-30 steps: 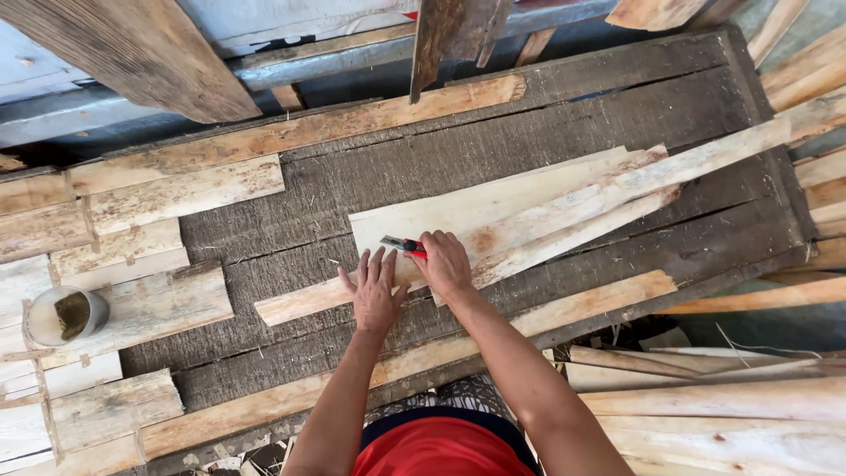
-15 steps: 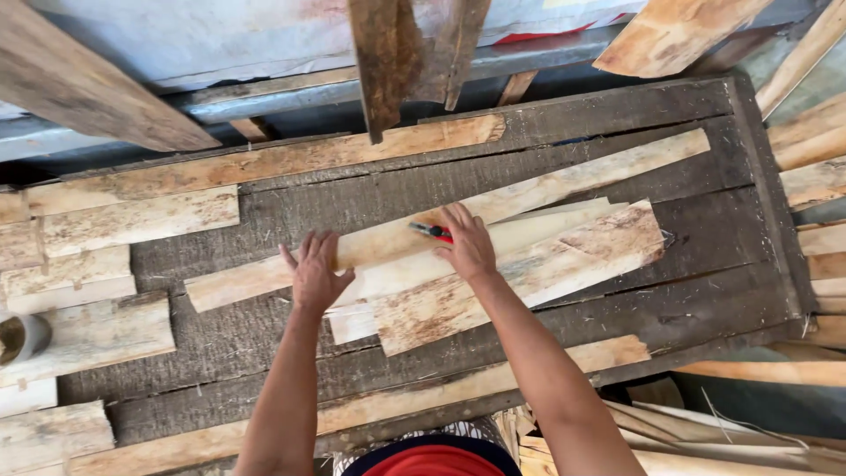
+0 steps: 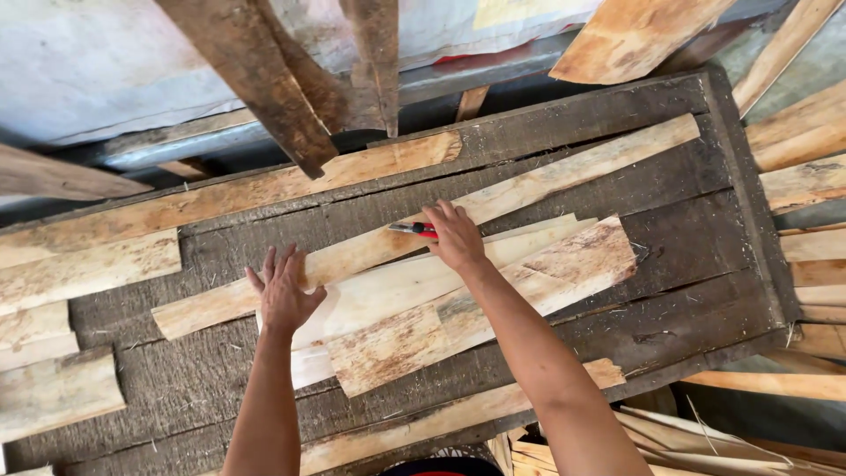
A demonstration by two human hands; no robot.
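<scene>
A dark, weathered worktop (image 3: pixel 679 229) carries pale wood offcuts. Seen from the head camera, the step looks like marking: the left hand (image 3: pixel 284 289) lies flat and open, steadying the long slat (image 3: pixel 370 251), while the right hand (image 3: pixel 455 236) grips a red pencil (image 3: pixel 414 229) on it.

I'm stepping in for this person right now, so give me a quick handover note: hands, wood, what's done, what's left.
Left hand lies flat, fingers spread, pressing the long pale strip that runs diagonally across the dark workbench.
Right hand holds a red-handled tool against that strip.
Wider offcuts lie stacked beneath.
No finished mark or cut is visible; the work on the strip remains.
</scene>
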